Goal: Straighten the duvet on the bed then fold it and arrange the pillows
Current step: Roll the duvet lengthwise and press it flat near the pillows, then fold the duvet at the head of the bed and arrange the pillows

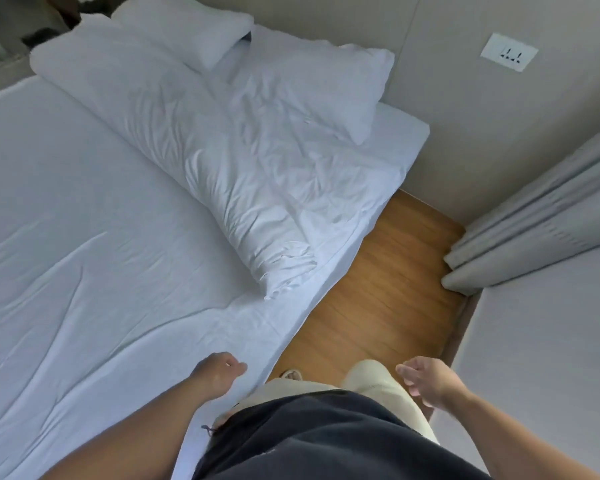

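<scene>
A white duvet (201,140) lies folded into a long wrinkled band across the head end of the bed (66,237), its near end at the mattress edge. Two white pillows rest beyond it: one (187,29) at the far top, another (312,88) by the wall. My left hand (220,374) hovers over the bed's near edge with fingers loosely curled, holding nothing. Over the floor, my right hand (426,377) hangs with relaxed fingers, also holding nothing. Both hands are well short of the duvet.
A strip of wooden floor (378,289) runs between the bed and a beige wall with a power socket (509,51). Grey curtains (534,220) hang at the right above a pale ledge (551,358). My legs and a foot stand on the floor beside the bed.
</scene>
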